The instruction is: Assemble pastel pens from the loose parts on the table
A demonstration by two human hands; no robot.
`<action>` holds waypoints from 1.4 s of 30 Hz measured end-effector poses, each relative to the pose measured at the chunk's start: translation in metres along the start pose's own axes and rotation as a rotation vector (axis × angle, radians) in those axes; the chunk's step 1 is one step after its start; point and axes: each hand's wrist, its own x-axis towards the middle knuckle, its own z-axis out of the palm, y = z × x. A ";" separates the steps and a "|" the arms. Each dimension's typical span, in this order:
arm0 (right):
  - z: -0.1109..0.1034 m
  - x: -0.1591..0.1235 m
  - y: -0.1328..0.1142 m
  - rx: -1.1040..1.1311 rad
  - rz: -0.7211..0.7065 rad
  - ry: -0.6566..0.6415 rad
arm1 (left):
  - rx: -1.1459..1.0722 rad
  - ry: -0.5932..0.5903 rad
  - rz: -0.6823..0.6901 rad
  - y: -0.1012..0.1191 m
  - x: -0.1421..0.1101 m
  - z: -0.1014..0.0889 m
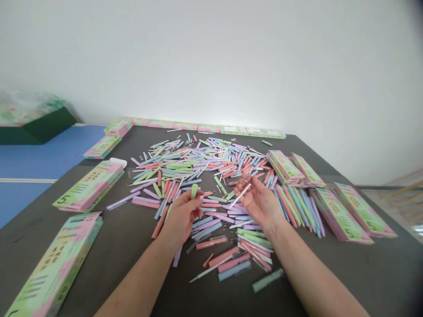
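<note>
My left hand (pixel 186 212) is closed around a light green pen barrel (pixel 194 190), whose open-looking end points up. To its right, my right hand (pixel 259 200) pinches a thin white pen refill (pixel 240 195), tilted with its lower end toward the left. Both hands hover over a wide heap of pen parts (pixel 185 165) in green, purple, blue and coral red. Below the hands lie coral barrels (pixel 211 243), a blue barrel (pixel 234 270) and a white refill (pixel 211 269) with a dark tip. The fingertips of my left hand are partly hidden.
Printed pink-and-green boxes stand on the dark table (pixel 132 259): a box with a raised flap (pixel 89 185) at left, a nearer box (pixel 54 268), and several at right (pixel 342 215). More boxes (pixel 208 128) line the back edge by the wall. A dark green bin (pixel 39 127) sits at far left.
</note>
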 end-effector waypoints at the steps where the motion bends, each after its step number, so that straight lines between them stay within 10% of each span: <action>1: 0.001 -0.001 0.004 0.010 0.005 0.006 | 0.065 -0.010 -0.002 -0.002 -0.001 0.001; 12: 0.014 -0.016 0.041 -0.003 0.073 -0.023 | 0.593 -0.384 -0.092 0.000 -0.015 0.009; 22: 0.007 -0.017 0.040 -0.242 0.064 -0.148 | 0.718 -0.253 -0.019 -0.001 -0.012 0.008; 30: -0.043 0.003 -0.051 -1.586 -0.442 0.205 | 0.843 -0.142 0.098 0.008 -0.012 0.009; 36: -0.069 0.006 -0.069 -2.165 -0.205 0.132 | 0.962 -0.138 0.193 0.006 -0.006 0.003; 42: -0.070 0.009 -0.060 -2.260 -0.181 0.080 | 1.003 -0.125 0.279 0.004 -0.003 -0.002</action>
